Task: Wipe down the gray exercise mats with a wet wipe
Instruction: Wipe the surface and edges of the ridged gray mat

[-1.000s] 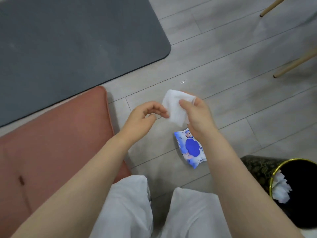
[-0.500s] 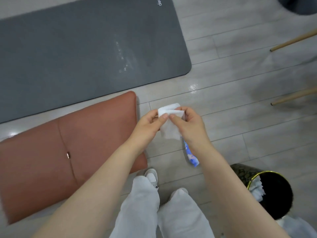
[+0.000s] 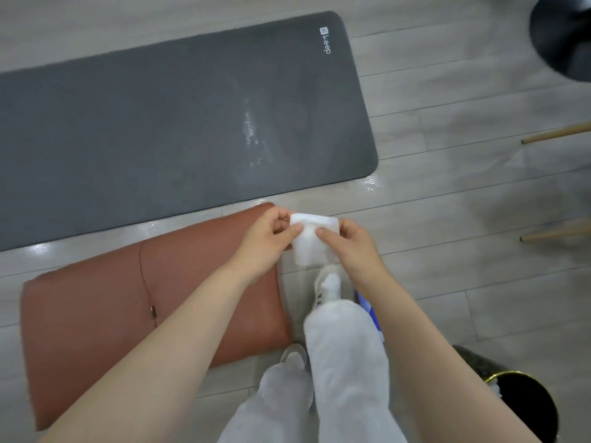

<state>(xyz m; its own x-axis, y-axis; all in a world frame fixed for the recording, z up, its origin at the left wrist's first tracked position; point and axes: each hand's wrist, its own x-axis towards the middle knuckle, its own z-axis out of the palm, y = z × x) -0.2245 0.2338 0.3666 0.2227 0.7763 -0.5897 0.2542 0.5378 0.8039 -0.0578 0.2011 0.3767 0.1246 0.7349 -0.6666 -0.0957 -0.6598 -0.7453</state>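
Pale plank floor (image 3: pixel 447 193), with the gray mat (image 3: pixel 160 123) flat across the far side and a pink cushion (image 3: pixel 112 298) along its near edge. Both hands are up over the cushion's right end, left hand (image 3: pixel 265 241) and right hand (image 3: pixel 355 247) each pinching a top corner of the wipe (image 3: pixel 311 241), probably spreading it open so it's ready for wiping. The mat's far right corner reads "Keep". A wet-looking streak shows near its right end.

Home living space, pale wood-plank floor (image 3: pixel 447 219), gray exercise mat (image 3: pixel 160 123), rust cushioned bench (image 3: pixel 128 298), gold-rimmed wastebasket (image 3: pixel 524 407)
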